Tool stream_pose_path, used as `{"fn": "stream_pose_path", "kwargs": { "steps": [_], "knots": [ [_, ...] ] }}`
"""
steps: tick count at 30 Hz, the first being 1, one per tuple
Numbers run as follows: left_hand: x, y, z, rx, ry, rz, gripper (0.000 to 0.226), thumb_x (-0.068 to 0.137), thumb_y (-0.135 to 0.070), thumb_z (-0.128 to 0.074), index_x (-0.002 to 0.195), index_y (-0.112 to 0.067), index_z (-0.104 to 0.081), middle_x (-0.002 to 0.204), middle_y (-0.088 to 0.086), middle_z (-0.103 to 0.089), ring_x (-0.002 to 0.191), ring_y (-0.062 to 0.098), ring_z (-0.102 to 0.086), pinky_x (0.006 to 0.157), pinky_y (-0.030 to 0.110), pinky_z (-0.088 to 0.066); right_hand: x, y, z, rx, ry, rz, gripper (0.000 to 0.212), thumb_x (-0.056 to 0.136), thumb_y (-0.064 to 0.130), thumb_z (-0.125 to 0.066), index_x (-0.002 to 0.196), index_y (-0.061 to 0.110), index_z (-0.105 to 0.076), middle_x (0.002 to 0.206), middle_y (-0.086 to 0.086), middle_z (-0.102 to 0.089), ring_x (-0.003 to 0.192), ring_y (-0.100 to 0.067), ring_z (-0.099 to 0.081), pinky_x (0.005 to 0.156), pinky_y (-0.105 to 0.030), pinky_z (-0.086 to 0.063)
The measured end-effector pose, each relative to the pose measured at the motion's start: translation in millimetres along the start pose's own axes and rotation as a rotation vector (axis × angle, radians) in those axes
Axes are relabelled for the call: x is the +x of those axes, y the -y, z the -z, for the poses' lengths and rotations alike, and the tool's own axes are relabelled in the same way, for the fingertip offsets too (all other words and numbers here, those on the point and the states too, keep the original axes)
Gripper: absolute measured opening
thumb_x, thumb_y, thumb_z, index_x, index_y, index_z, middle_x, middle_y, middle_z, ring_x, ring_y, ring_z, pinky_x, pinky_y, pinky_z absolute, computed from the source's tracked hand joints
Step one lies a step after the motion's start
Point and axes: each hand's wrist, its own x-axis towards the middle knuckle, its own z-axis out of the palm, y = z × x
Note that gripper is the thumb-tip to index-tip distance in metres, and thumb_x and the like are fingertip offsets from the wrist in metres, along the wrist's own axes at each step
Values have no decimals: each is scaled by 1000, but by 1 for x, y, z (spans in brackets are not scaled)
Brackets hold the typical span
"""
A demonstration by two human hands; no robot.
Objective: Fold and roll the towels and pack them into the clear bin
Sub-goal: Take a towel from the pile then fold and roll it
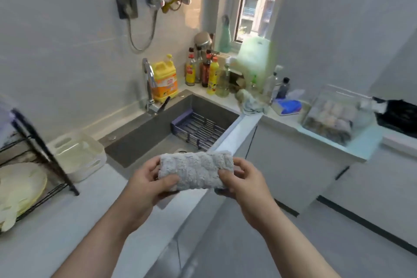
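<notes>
A rolled grey fluffy towel point(196, 170) is held level in the air over the counter's front edge, just before the sink. My left hand point(146, 181) grips its left end, thumb across the front. My right hand point(242, 179) grips its right end. The clear bin point(316, 117) stands on the counter at the right, beside the stove, and several rolled towels in pale and dark colours show through its wall. A crumpled pale cloth point(251, 102) lies on the counter corner behind the sink.
The grey sink point(144, 135) holds a blue drain rack point(198, 128), with a tap point(150, 88) behind it. Bottles point(203, 72) crowd the back corner. A white plastic tub point(79, 156) and a dish rack point(27, 176) stand at left. A black stove point(399, 115) is far right.
</notes>
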Motion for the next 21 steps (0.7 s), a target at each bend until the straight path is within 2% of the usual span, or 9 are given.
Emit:
{"fn": "stream_pose_path", "kwargs": {
  "steps": [3, 7, 9, 12, 14, 16, 19, 21],
  "knots": [
    [46, 8, -73, -66, 73, 8, 48, 79, 2, -63, 125, -6, -56, 114, 14, -70, 99, 29, -69, 78, 33, -59, 6, 14, 75, 77, -105, 40, 24, 87, 3, -66, 110, 11, -64, 98, -14, -74, 85, -24, -72, 72, -30, -57],
    [90, 27, -167, -30, 164, 30, 39, 85, 13, -54, 120, -5, -58, 105, 13, -73, 90, 23, -71, 79, 32, -58, 7, 28, 162, 124, -214, 53, 35, 81, -1, -72, 113, 11, -63, 97, -8, -75, 88, -20, -71, 73, -25, -57],
    [108, 36, -208, -30, 222, 43, 43, 80, 14, -60, 118, -6, -59, 104, 14, -73, 88, 22, -71, 77, 29, -58, 3, 35, 201, 121, -255, 66, 45, 73, 2, -74, 116, 8, -62, 104, -10, -74, 96, -23, -70, 79, -25, -56],
    [133, 46, -264, -16, 347, 83, 55, 65, 5, -69, 118, -4, -59, 109, 18, -71, 90, 23, -71, 73, 26, -59, -3, 45, 255, 48, -340, 71, 37, 76, 0, -67, 112, 8, -68, 106, -9, -74, 105, -24, -68, 92, -29, -54],
    [151, 51, -300, -11, 402, 108, 54, 63, 7, -70, 115, -4, -61, 105, 16, -72, 88, 22, -71, 71, 25, -58, 2, 49, 285, 61, -418, 62, 31, 79, -4, -62, 107, 6, -71, 107, -13, -73, 101, -22, -69, 97, -35, -51],
    [172, 56, -332, -13, 428, 118, 52, 61, 7, -70, 110, -5, -62, 99, 14, -74, 83, 20, -72, 67, 24, -58, 14, 51, 312, 148, -501, 58, 28, 79, -5, -61, 104, 4, -71, 110, -19, -71, 94, -21, -67, 96, -37, -51],
    [212, 67, -373, -18, 463, 126, 48, 59, 1, -67, 106, -8, -63, 94, 10, -75, 80, 17, -71, 64, 22, -57, 46, 52, 346, 259, -593, 61, 27, 88, -8, -55, 105, 9, -69, 103, -12, -72, 86, -19, -65, 88, -38, -55],
    [247, 74, -396, -22, 482, 132, 45, 64, 9, -70, 105, -8, -63, 94, 9, -75, 80, 17, -71, 66, 23, -58, 75, 55, 368, 313, -631, 66, 25, 91, -5, -54, 106, 11, -67, 94, -6, -71, 76, -14, -65, 84, -39, -57]
  ]
}}
